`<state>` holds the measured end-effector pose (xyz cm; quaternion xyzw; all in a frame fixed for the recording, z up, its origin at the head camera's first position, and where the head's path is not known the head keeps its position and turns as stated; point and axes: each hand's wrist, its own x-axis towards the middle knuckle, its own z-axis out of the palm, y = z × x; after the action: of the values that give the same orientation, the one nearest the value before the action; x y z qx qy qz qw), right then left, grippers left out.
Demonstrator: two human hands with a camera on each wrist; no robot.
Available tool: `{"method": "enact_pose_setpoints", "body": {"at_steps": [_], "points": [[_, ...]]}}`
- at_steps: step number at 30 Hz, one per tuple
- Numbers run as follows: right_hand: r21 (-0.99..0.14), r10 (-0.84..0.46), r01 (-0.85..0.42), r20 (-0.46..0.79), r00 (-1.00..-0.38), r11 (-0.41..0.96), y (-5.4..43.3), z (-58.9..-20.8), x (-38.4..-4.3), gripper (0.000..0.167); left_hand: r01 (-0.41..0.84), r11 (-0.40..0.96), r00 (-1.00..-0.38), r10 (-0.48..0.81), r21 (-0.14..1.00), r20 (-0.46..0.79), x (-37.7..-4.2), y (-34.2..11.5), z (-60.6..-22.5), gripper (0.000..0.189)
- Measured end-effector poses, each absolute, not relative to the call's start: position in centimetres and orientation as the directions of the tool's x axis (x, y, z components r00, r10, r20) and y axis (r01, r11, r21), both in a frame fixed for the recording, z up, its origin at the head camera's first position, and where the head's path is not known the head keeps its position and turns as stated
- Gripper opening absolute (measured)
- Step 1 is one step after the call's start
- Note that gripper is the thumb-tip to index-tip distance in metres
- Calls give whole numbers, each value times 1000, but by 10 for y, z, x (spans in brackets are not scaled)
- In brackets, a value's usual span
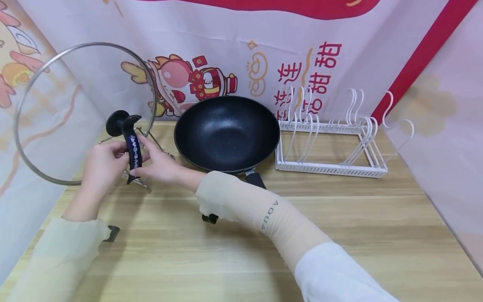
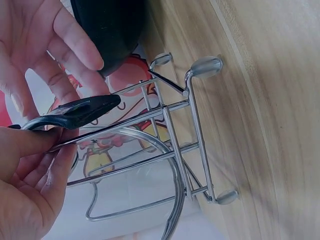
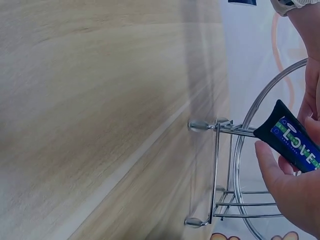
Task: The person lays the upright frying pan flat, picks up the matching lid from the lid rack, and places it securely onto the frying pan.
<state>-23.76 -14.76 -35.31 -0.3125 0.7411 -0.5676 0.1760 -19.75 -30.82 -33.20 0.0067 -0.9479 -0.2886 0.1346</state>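
Note:
A clear pot lid (image 1: 54, 57) with a metal rim stands upright at the left in the head view. Its black handle (image 1: 133, 153), with lettering on a blue label, faces me. The chrome wire rack (image 2: 172, 145) stands on the table around the lid's lower edge. My left hand (image 1: 103, 167) pinches a rod of the rack beside the handle, its fingertips close under the handle in the left wrist view. My right hand (image 1: 160, 163) holds the handle's lower end, thumb in front and fingers behind. The handle partly hides those fingers.
Right of the hands, a black wok (image 1: 226, 134) stands tilted toward me, its handle (image 1: 255, 180) partly behind my right forearm. Beyond it is a white rack (image 1: 328, 170) with curved wire dividers. Printed cloth (image 1: 226, 29) closes off the wooden table (image 1: 339, 235) at the back and sides.

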Motion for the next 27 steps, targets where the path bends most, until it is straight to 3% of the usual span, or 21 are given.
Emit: {"method": "enact_pose_setpoints", "body": {"at_steps": [14,27], "points": [[-931,-579,-271,84,-811,245,-164,-355,-234,100,86,822,-961,-81,563,266,-196,-314,-330,26],[-956,-518,-271,176,-837,112,-169,-370,-225,105,125,778,-944,-97,615,316,-194,-313,-340,28]]}}
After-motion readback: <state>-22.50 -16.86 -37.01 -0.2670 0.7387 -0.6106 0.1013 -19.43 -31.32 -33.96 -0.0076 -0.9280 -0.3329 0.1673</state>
